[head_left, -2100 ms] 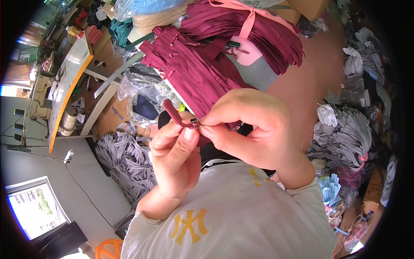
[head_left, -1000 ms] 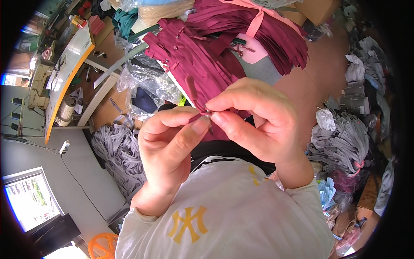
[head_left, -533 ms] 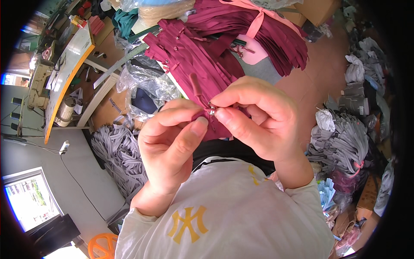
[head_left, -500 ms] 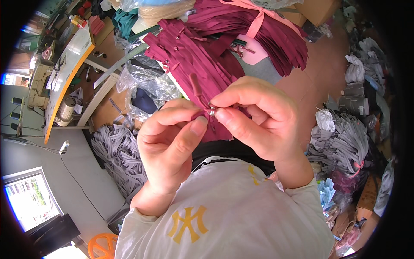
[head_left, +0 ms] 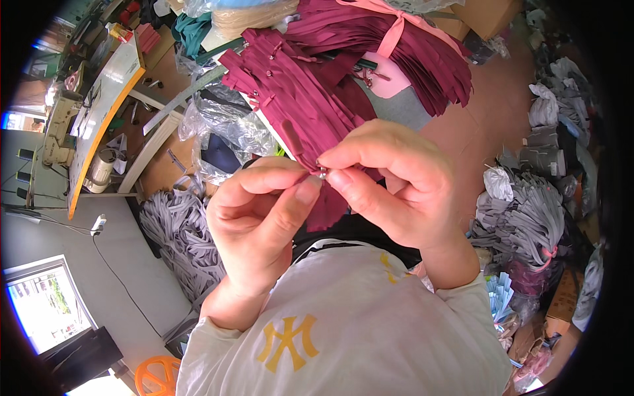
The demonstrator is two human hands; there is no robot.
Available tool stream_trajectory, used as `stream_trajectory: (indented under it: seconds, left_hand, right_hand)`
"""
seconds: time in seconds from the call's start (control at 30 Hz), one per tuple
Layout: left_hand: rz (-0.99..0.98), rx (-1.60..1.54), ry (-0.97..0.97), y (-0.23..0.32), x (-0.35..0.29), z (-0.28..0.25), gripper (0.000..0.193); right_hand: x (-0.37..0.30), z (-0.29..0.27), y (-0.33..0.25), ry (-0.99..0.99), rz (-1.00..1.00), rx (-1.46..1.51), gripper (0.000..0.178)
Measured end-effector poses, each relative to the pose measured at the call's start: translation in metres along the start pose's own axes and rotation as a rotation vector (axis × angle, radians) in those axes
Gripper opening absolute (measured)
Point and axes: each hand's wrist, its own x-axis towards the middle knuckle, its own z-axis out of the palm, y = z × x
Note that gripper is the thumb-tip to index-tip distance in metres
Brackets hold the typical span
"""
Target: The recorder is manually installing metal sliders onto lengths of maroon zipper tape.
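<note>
Close in front of my body, my left hand [head_left: 254,221] pinches the end of a maroon zipper tape between thumb and forefinger. My right hand [head_left: 403,188] is closed on a small shiny zipper slider [head_left: 323,173], its fingertips almost meeting those of the left. A maroon pull tab [head_left: 291,137] sticks up from the slider. Fingertips hide just how tape and slider fit together. Beyond the hands lies a spread of maroon zipper tapes [head_left: 297,92], with several sliders and pulls on top. Further back is a second maroon bundle [head_left: 422,72], tied by a pink strip [head_left: 393,36].
Clear plastic wrap [head_left: 231,129] and a long ruler-like strip [head_left: 185,96] lie left of the tapes. A white table with an orange edge [head_left: 105,119] stands further left. Bundles of grey tapes lie on the floor at left [head_left: 181,231] and right [head_left: 522,218].
Both hands have shifted slightly, the left a little lower, with fingertips still together at the slider. The pull tab has tipped a little to the left and down.
</note>
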Motion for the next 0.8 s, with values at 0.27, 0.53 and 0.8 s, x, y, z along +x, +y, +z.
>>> stream_trajectory:
  seconds: [0.27,0.53,0.8]
  left_hand:
    - [0.018,-0.037,-0.027,-0.002,-0.001,-0.001,0.019]
    - [0.447,0.355,-0.224,-0.012,0.009,-0.017,0.008]
    - [0.669,0.423,-0.287,-0.014,0.007,-0.018,0.006]
  right_hand:
    - [0.002,-0.004,0.001,-0.032,-0.138,-0.036,0.021]
    - [-0.005,0.009,0.005,0.161,-0.305,0.001,0.027]
    - [-0.003,0.007,0.01,0.125,-0.527,-0.073,0.024]
